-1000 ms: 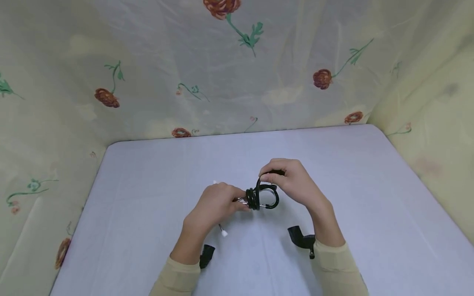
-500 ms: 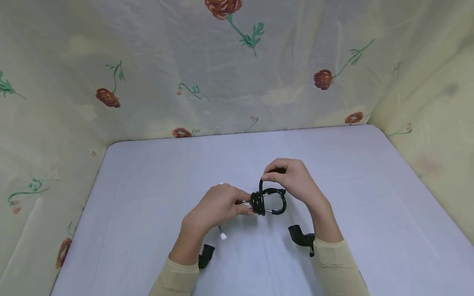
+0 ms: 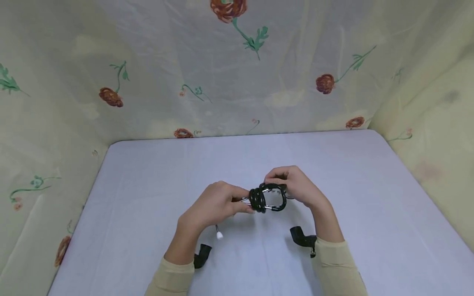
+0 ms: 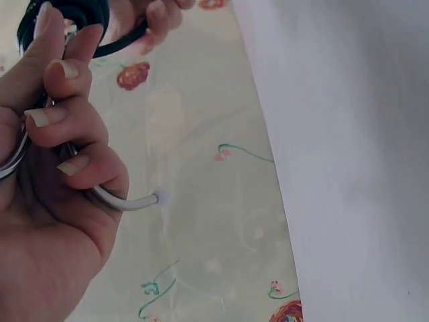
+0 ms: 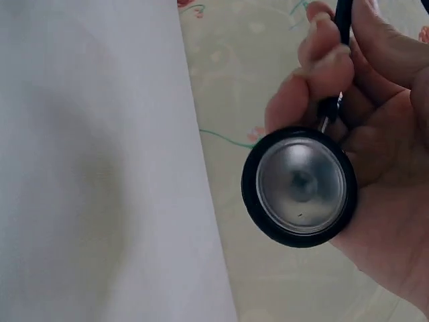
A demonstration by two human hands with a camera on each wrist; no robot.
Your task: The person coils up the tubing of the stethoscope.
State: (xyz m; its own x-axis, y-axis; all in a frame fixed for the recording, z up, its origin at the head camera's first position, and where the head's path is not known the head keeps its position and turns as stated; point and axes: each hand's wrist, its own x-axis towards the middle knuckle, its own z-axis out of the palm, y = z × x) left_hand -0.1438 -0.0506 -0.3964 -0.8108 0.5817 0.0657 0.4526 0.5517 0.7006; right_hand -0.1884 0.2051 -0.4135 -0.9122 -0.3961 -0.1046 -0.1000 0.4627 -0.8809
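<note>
Black stethoscope tubing point(image 3: 267, 198), coiled above the table point(image 3: 148, 172), is pinched by the left hand point(image 3: 218, 204) at 9 o'clock so the coil stays tight, while the right hand point(image 3: 296, 187) grips the chest piece point(image 5: 299, 186).

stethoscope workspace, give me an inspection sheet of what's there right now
surface: pale lilac-white table, smooth, bare around the hands.
job's things: black-tubed stethoscope with metal ear tubes, tubing coiled in loops, held above the table; its round black-rimmed metal chest piece lies in the right palm.
clutter: nothing seen.
hands: left hand grips the metal ear tubes; right hand pinches the black tubing.
cables: white ear tip hangs below the left hand.
surroundings: cream cloth backdrop with red flowers behind and at both sides; black wrist camera mounts on beige sleeves.
</note>
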